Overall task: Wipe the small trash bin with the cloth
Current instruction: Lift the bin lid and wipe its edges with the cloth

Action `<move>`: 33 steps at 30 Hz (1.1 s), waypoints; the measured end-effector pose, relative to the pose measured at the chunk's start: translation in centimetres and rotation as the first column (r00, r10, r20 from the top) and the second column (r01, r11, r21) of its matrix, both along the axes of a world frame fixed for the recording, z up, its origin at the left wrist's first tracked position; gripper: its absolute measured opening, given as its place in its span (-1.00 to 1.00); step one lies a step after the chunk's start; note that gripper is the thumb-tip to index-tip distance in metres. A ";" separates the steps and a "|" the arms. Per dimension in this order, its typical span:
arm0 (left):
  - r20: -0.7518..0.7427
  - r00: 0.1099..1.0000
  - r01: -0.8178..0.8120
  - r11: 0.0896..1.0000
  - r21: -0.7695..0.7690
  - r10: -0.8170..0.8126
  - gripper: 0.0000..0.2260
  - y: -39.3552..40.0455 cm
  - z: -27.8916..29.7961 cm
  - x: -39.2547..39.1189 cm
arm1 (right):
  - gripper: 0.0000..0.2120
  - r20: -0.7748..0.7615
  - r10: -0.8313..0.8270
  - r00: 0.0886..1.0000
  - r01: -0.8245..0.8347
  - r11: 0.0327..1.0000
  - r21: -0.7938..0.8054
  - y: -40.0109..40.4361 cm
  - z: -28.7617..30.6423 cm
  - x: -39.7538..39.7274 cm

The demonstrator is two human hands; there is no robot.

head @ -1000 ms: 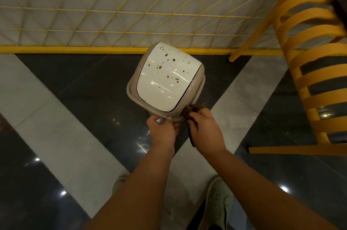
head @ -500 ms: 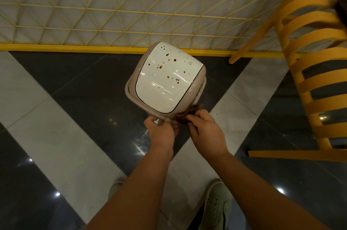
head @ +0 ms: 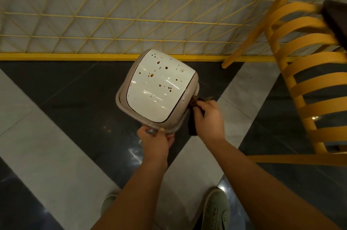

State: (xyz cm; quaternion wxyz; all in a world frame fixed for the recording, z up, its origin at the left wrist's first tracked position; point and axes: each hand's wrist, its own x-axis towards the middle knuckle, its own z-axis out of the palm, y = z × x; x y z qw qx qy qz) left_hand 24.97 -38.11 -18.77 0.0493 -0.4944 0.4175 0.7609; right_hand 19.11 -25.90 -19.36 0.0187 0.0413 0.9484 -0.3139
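Note:
The small trash bin [head: 157, 90] is beige with a glossy white swing lid speckled with brown spots, and it is held up above the floor. My left hand [head: 155, 140] grips its near bottom rim. Bunched in my right hand [head: 209, 117] is a dark brown cloth [head: 192, 126], pressed against the bin's right side rim. Part of the cloth hangs below that hand.
A yellow wire-grid fence [head: 131, 23] with a yellow base bar runs across behind the bin. A yellow slatted chair [head: 308, 83] stands at the right, close to my right arm. The floor has dark and light grey tiles. My shoes [head: 216, 211] are below.
My right hand slid the cloth from the bin's near bottom corner up along its right side. The bin tilted and turned a little. My left hand kept its hold on the bottom rim.

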 end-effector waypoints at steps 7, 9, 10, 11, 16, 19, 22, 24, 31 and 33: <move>-0.013 0.999 -0.034 0.999 0.002 0.034 -0.59 0.3 -0.2 -0.1 | -0.75 0.059 -0.070 0.996 0.072 0.996 -0.042 -0.3 0.1 -1.2; -0.030 0.999 -0.044 0.999 0.001 0.044 -0.60 0.5 -0.2 -0.1 | -0.78 0.033 0.062 0.998 -0.060 0.997 -0.043 -0.3 0.1 1.7; -0.040 0.998 -0.041 0.999 -0.003 0.041 -0.60 0.5 -0.1 0.0 | -0.79 0.030 0.125 0.992 -0.123 0.991 -0.049 -0.3 0.0 3.1; -0.045 0.998 -0.034 0.999 -0.013 0.033 -0.59 0.5 -0.2 0.1 | -0.79 0.040 0.161 0.986 -0.159 0.985 -0.061 -0.3 -0.2 4.2; -0.039 0.999 -0.001 0.999 -0.038 0.000 -0.63 0.5 -0.1 0.3 | -0.81 0.136 -0.013 0.991 0.041 0.977 -0.210 -0.7 -0.7 2.4; -0.030 0.999 0.012 0.999 -0.031 -0.013 -0.66 0.5 0.2 0.4 | -0.78 0.204 -0.208 0.957 0.262 0.920 -0.291 -0.4 0.0 -2.3; -0.028 1.000 0.012 0.999 -0.041 -0.014 -0.66 0.5 0.2 0.3 | -0.73 0.171 -0.287 0.942 0.333 0.860 -0.387 -1.6 1.0 -3.4; -0.038 0.999 0.007 0.999 -0.042 -0.009 -0.66 0.5 0.2 0.1 | -0.72 0.063 -0.266 0.962 0.268 0.871 -0.412 -2.6 1.1 -0.8; -0.021 0.999 0.047 0.995 -0.086 -0.049 -0.61 0.4 -0.7 0.1 | -0.79 -0.245 0.290 0.925 -0.332 0.931 -0.150 -0.9 -0.4 4.4; -0.051 0.998 0.021 0.999 -0.037 -0.023 -0.57 0.2 -0.4 -0.1 | -0.79 -0.293 0.267 0.918 -0.313 0.942 -0.122 -1.1 0.6 2.7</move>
